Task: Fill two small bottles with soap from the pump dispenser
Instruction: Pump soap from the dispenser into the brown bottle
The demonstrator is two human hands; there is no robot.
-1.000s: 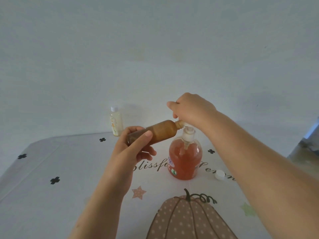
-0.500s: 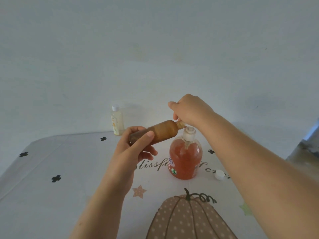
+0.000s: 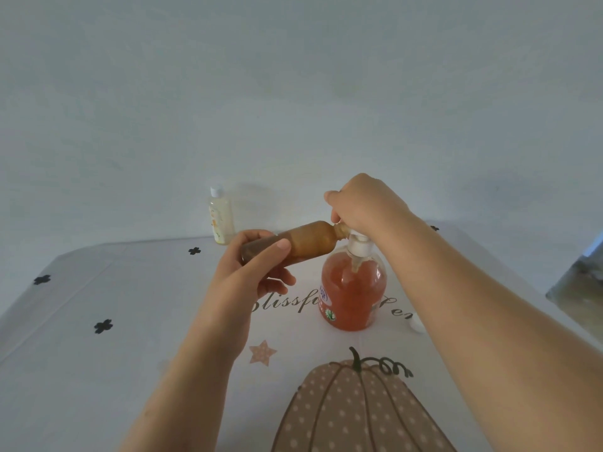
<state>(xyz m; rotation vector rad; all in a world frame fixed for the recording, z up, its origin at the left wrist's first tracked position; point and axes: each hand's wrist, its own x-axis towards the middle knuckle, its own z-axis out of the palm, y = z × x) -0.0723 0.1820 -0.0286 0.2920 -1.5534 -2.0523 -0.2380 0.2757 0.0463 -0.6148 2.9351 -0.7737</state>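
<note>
My left hand (image 3: 251,272) grips a small brown bottle (image 3: 310,241), held almost on its side with its open neck against the pump's spout. The pump dispenser (image 3: 354,291), a clear bottle of orange soap with a white pump head, stands on the table. My right hand (image 3: 362,203) is closed on top of the pump head and hides the spout. A second small bottle (image 3: 221,220), pale yellow with a white cap, stands upright at the table's far edge by the wall.
A small white cap (image 3: 416,325) lies on the table to the right of the dispenser, partly hidden by my right forearm. The table (image 3: 98,370) wears a white cloth printed with a pumpkin, stars and lettering. A pale wall rises directly behind it.
Little differs: both hands keep their hold, and the pump head under my right hand sits slightly lower than a second ago.
</note>
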